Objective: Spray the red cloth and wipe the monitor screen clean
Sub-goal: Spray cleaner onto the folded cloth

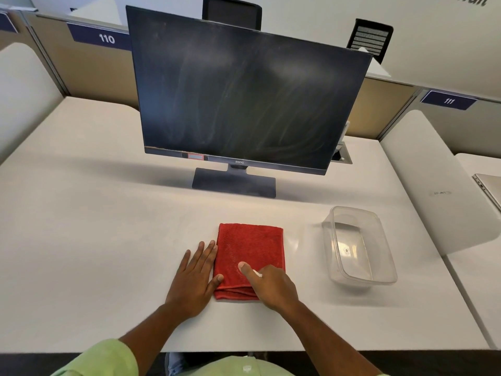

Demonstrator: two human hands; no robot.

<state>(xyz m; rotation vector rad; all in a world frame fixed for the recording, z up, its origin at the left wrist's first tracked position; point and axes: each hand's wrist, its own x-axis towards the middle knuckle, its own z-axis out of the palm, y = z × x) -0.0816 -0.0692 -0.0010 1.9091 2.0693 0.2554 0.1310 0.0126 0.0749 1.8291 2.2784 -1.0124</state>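
An open-plan office. Shown by a long white desk [81, 213] split by tan partition panels [89, 74] bearing navy number plates "110" [101, 38] and "111" [448, 100], a black flat-panel monitor [244, 96], and black mesh-backed chairs [231, 12] beyond.

The cloth [250, 260] is a solid brick red with a fine looped, towelling texture and a slightly darker hem along its near edge. It lies on a desk [95, 240] of plain off-white. Behind the cloth, the monitor [244, 96] has a near-black screen marked with pale, greyish streaks and smears, a dark grey bezel and a dark grey base [234, 183]; a small red-edged sticker [195, 157] sits on the lower bezel. To the right of the cloth, the container [357, 248] is colourless, see-through plastic. Behind the monitor, the partition [89, 74] is tan, carrying navy labels [103, 38] with white numerals. The person's sleeves [103, 359] are light green.
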